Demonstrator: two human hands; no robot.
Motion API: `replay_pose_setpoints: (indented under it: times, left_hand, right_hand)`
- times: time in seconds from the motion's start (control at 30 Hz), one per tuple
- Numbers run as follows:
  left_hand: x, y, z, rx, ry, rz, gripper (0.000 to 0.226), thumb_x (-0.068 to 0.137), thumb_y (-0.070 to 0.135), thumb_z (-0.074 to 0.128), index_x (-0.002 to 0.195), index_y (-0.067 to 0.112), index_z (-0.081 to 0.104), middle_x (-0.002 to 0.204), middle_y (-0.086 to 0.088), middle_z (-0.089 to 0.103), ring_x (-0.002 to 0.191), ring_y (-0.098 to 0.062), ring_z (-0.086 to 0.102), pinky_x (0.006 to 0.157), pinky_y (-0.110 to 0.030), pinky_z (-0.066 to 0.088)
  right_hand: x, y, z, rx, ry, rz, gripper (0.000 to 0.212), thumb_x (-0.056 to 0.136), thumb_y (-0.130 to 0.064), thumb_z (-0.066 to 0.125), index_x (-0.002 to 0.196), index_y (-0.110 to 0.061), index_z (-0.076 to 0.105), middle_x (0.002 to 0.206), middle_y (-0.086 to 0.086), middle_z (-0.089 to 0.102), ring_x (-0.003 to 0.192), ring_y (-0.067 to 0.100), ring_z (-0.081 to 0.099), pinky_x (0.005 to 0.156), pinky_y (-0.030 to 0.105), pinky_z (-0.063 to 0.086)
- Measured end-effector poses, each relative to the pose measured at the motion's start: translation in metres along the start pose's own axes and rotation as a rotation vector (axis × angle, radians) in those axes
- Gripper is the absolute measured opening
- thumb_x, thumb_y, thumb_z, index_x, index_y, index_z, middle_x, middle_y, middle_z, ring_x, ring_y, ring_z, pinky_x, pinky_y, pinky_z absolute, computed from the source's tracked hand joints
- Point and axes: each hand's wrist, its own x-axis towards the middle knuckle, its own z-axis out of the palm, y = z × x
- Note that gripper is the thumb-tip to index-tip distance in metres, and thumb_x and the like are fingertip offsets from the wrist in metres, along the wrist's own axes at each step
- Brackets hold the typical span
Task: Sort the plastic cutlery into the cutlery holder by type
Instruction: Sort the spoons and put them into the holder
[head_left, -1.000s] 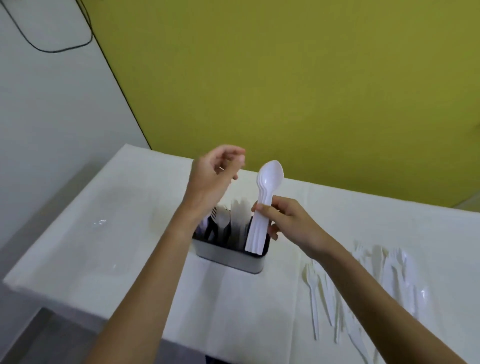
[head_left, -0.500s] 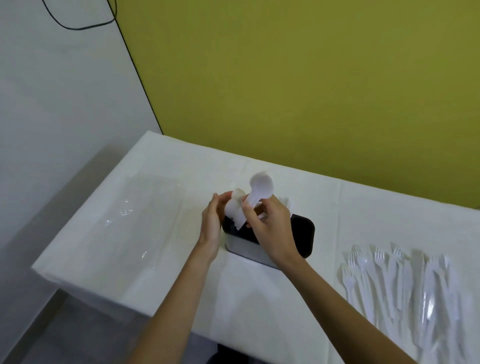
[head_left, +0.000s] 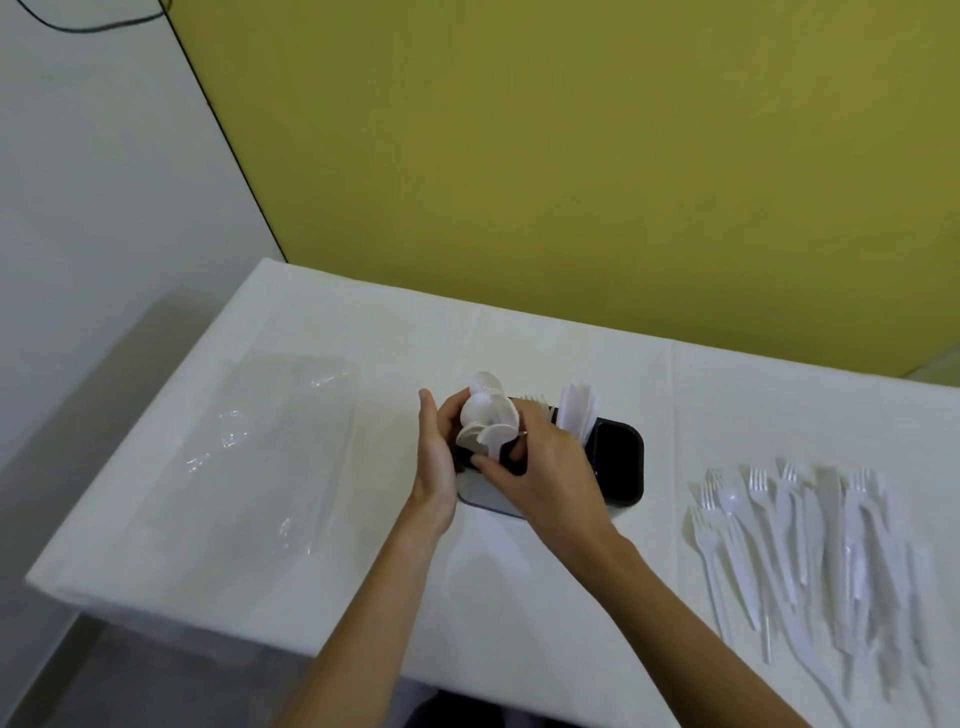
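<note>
Tabletop (head_left: 571, 353), spoons (head_left: 491, 415) now lower — right hand (head_left: 550, 467) gripping

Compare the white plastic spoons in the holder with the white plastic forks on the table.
The white plastic spoons stand bunched in the black cutlery holder; the white plastic forks lie flat on the white table. The left hand and right hand touch the spoons; nothing touches the forks. Both are white plastic.

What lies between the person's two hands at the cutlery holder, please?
In the head view, white plastic spoons stand in the cutlery holder between the left hand and the right hand.
</note>
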Motion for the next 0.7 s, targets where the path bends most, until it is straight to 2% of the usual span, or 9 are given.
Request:
replay_pose_setpoints:
  times: [0.13, 0.2, 0.27, 0.33, 0.43, 0.53, 0.63, 0.7]
  left_hand:
    - [0.003, 0.000, -0.007, -0.018, -0.072, -0.021, 0.074, 0.098, 0.058, 0.007, 0.125, 0.015, 0.061, 0.112, -0.010, 0.070, 0.100, -0.020, 0.065, 0.082, -0.030, 0.049]
    - [0.005, 0.000, -0.008, -0.026, -0.092, -0.014, 0.074, 0.098, 0.057, 0.007, 0.124, 0.014, 0.061, 0.108, -0.008, 0.071, 0.095, -0.016, 0.067, 0.077, -0.026, 0.051]
    - [0.004, 0.001, -0.006, -0.024, -0.113, -0.005, 0.075, 0.098, 0.056, 0.007, 0.124, 0.010, 0.060, 0.103, -0.006, 0.071, 0.091, -0.015, 0.067, 0.071, -0.023, 0.051]
    - [0.003, 0.000, -0.007, -0.036, -0.127, 0.008, 0.077, 0.098, 0.056, 0.008, 0.125, 0.006, 0.059, 0.108, -0.005, 0.070, 0.098, -0.016, 0.067, 0.075, -0.024, 0.051]
    - [0.001, 0.000, -0.006, -0.031, -0.122, 0.009, 0.075, 0.099, 0.056, 0.007, 0.126, 0.009, 0.059, 0.116, -0.001, 0.070, 0.109, -0.015, 0.065, 0.086, -0.028, 0.051]
    - [0.000, 0.001, -0.005, -0.019, -0.109, 0.005, 0.070, 0.098, 0.057, 0.007, 0.124, 0.020, 0.061, 0.115, 0.002, 0.070, 0.108, -0.014, 0.065, 0.086, -0.027, 0.051]
    - [-0.001, 0.004, -0.005, -0.034, -0.096, -0.014, 0.070, 0.098, 0.057, 0.008, 0.126, 0.020, 0.060, 0.116, -0.001, 0.070, 0.109, -0.017, 0.065, 0.087, -0.029, 0.051]
    - [-0.001, 0.005, -0.006, -0.033, -0.107, -0.017, 0.072, 0.098, 0.058, 0.009, 0.129, 0.017, 0.059, 0.119, -0.004, 0.068, 0.113, -0.020, 0.063, 0.094, -0.034, 0.049]
  right_hand:
    - [-0.005, -0.003, -0.005, -0.001, 0.131, -0.092, 0.054, 0.087, -0.040, 0.065, 0.132, -0.021, 0.044, 0.113, -0.014, 0.055, 0.095, 0.002, 0.050, 0.068, 0.016, 0.042]
    - [-0.007, -0.003, -0.003, -0.021, 0.238, -0.237, 0.052, 0.089, -0.034, 0.061, 0.135, -0.022, 0.039, 0.123, -0.006, 0.055, 0.105, 0.006, 0.047, 0.081, 0.018, 0.043]
    - [-0.008, 0.001, 0.004, -0.115, 0.280, -0.379, 0.045, 0.092, -0.021, 0.053, 0.135, -0.017, 0.040, 0.134, 0.003, 0.053, 0.117, 0.015, 0.048, 0.096, 0.025, 0.040]
    - [-0.006, 0.006, 0.012, -0.202, 0.219, -0.459, 0.045, 0.094, -0.013, 0.040, 0.138, -0.009, 0.042, 0.144, 0.010, 0.046, 0.129, 0.022, 0.045, 0.107, 0.032, 0.035]
    - [-0.002, 0.012, 0.019, -0.286, 0.114, -0.470, 0.050, 0.095, -0.009, 0.028, 0.143, -0.004, 0.038, 0.152, 0.010, 0.035, 0.142, 0.021, 0.030, 0.116, 0.038, 0.022]
    - [0.003, 0.013, 0.020, -0.318, 0.091, -0.406, 0.056, 0.091, -0.007, 0.019, 0.145, 0.000, 0.032, 0.154, 0.013, 0.031, 0.144, 0.025, 0.027, 0.115, 0.043, 0.029]
    - [0.002, 0.016, 0.021, -0.354, 0.075, -0.383, 0.057, 0.090, -0.006, 0.021, 0.147, 0.000, 0.025, 0.156, 0.014, 0.024, 0.145, 0.026, 0.022, 0.116, 0.042, 0.026]
    - [0.000, 0.018, 0.021, -0.325, 0.061, -0.376, 0.060, 0.090, 0.003, 0.033, 0.148, 0.000, 0.021, 0.158, 0.013, 0.018, 0.147, 0.024, 0.015, 0.119, 0.036, 0.018]
